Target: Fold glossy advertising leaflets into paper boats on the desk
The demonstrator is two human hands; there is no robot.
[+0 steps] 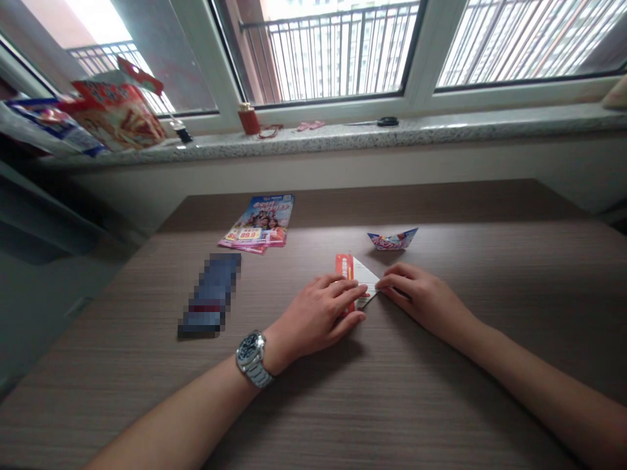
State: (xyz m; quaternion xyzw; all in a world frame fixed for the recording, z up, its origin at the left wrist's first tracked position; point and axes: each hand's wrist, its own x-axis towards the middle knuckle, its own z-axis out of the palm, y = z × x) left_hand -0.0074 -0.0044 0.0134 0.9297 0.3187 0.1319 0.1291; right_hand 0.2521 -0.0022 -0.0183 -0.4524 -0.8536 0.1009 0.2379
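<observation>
A folded sheet of printed paper point(364, 274), red and white with a pointed right end, lies on the table in front of me. My left hand point(326, 307) rests over its left part, fingers stretched and lying on it, hiding much of the print. At the pointed tip, the fingertips of my right hand point(414, 290) are pinched together on the paper. Just beyond that hand stands a small folded paper boat point(392, 240) in blue, pink and white, touched by neither hand.
Printed flyers point(262, 222) lie in a stack at the back left of the wooden table point(304, 424). Nearer me is a dark, pixelated phone-shaped object point(210, 294). The window sill point(323, 134) holds snack bags point(117, 114), a red bottle point(249, 120) and scissors point(386, 122).
</observation>
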